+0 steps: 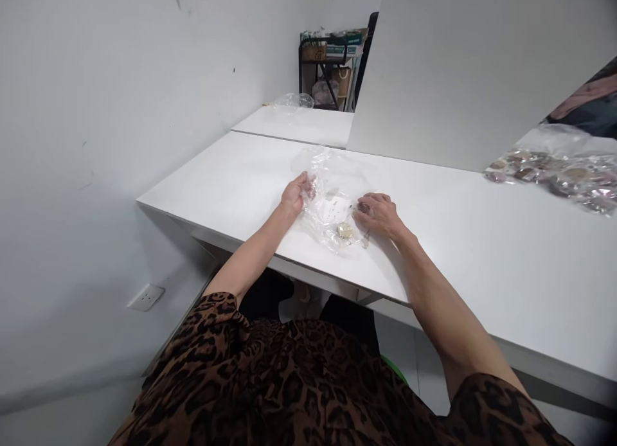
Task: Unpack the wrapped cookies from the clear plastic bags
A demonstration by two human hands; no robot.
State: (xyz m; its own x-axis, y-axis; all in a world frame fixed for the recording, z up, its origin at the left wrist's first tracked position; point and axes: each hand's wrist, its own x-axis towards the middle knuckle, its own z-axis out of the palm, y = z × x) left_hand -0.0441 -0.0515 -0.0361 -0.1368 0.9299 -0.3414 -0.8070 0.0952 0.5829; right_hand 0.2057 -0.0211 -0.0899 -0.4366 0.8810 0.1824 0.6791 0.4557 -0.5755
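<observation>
A clear plastic bag point(321, 211) lies crumpled on the white table, with printed marks on it. My left hand point(295, 194) is closed on its left side, the film bunched between thumb and fingers. My right hand point(378, 213) rests at the bag's right side, its fingers curled over a small dark brown piece point(364, 207); the fingers partly hide it, so its kind is unclear. Just left of and below that hand, a small pale yellowish, roundish piece point(344, 230) sits in or under the film; which of the two I cannot tell.
A clear bag of several brown, pink and beige pieces point(559, 173) lies at the right. A white panel point(434, 67) rises along the table's far side. More clear plastic point(294, 100) lies at the back, before a black shelf rack point(324, 60). A wall point(120, 99) borders the left.
</observation>
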